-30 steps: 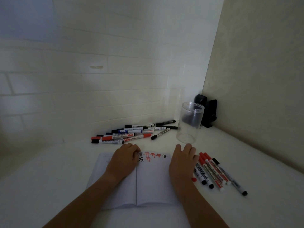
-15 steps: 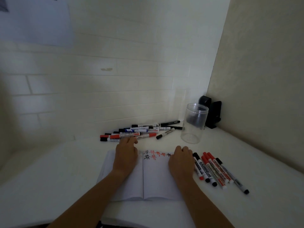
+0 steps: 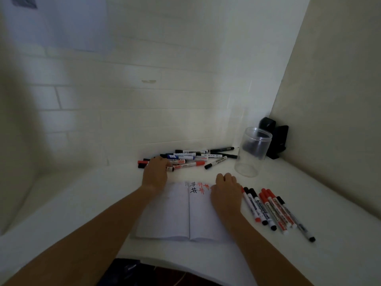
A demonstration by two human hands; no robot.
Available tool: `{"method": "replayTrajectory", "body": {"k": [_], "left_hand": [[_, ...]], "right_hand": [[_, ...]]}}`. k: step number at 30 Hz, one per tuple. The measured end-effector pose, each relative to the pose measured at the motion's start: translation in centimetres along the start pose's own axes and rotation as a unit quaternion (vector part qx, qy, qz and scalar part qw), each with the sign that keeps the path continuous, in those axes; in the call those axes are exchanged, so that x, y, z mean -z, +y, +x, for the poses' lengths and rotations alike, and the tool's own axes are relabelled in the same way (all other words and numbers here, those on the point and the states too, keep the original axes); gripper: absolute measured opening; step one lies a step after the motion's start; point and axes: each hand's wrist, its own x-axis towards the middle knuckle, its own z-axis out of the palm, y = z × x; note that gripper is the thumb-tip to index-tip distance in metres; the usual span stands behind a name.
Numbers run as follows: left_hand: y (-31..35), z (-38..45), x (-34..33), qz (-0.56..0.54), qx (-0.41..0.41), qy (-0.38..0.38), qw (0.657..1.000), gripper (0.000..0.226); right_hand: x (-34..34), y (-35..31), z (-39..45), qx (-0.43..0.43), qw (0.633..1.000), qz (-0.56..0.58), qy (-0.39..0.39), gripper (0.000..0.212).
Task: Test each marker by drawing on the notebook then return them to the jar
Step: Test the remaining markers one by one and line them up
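The left hand [image 3: 156,172] has moved off the open white paper notebook [image 3: 181,213] onto the loose heap of red and black markers [image 3: 185,159], fingers curling over one, grip unclear. The right hand [image 3: 225,193] stays flat on the page. The clear plastic jar [image 3: 252,153] stands empty, so another test looks imminent.

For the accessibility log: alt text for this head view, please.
A person's left hand reaches into a pile of markers behind an open notebook, while the right hand rests on its page. A clear jar stands empty.

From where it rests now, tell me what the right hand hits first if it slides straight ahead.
Probably the clear jar; the right hand points up and slightly right across bare table, though depth is unclear.
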Motion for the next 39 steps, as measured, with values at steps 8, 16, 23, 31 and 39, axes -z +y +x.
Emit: {"method": "replayTrajectory", "body": {"k": [8,16,23,31,39], "left_hand": [[-3.1,1.8,-0.7,0.142,-0.138,-0.001,0.980,0.034],[0.5,1.8,-0.4,-0.032,-0.236,-0.083,0.968,0.041],[3.9,-1.7,-1.3,-0.141,-0.217,-0.154,0.953,0.042],[0.1,-2.7,-0.5,0.042,-0.246,-0.046,0.967,0.024],[1.4,-4.2,-1.5,-0.063,-0.210,-0.105,0.970,0.030]], "right_hand": [[-2.2,-1.1,0.4,0.084,0.984,0.153,0.027,0.012],[-1.2,-1.7,0.2,0.090,0.957,0.275,0.024,0.034],[-1.8,-0.8,0.4,0.152,0.934,0.325,0.013,0.022],[-1.0,-0.5,0.8,0.101,0.939,0.322,0.065,0.018],[-2.1,-2.2,0.1,0.253,0.955,0.138,0.067,0.021]]}}
